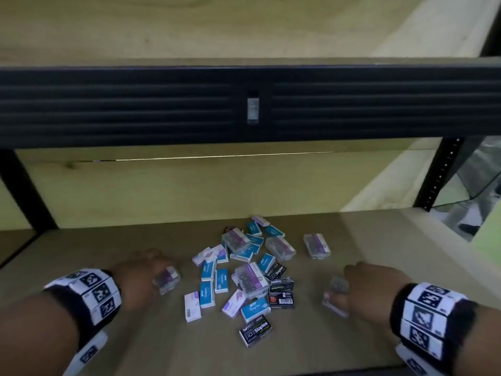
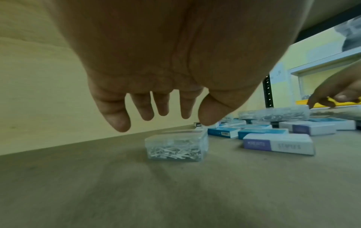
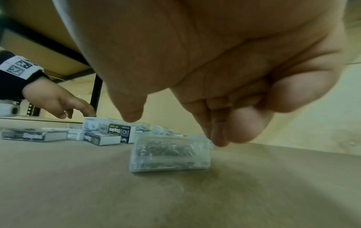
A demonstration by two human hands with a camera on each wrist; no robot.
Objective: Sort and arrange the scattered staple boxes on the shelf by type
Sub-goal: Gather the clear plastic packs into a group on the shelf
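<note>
Wristbands (image 1: 95,291): sitting nearest, at 8 and 4 o'clock, each carrying black-and-white square markers.
Left hand (image 1: 141,278): hovering at 9 o'clock, fingers spread and pointing down in the left wrist view, thumb tip reaching the rim of a clear box; whether it is touching I cannot tell.
Left clear box (image 2: 175,145): lying flat on the shelf board under the left hand, showing loose metal pieces inside.
Right hand (image 1: 371,289): sitting at 3 o'clock, fingers bunching loosely over the far edge of another clear box, thumb apart and nothing closing round the box.
Right clear box (image 3: 170,154): lying flat on the board beneath those fingertips, just beside them.
Black staples box (image 1: 255,331): lying at 6 o'clock, nearest edge of the pile.
Scattered pile (image 1: 244,270): spreading at centre between the two hands, mixing blue, purple-and-white, black and clear boxes, some overlapping.
Lone clear box (image 1: 316,246): lying at 1 o'clock, apart from the pile.
Shelf board (image 1: 81,248): carrying everything.
Black beam (image 1: 135,104): crossing at 12 o'clock, above the wooden back panel.
</note>
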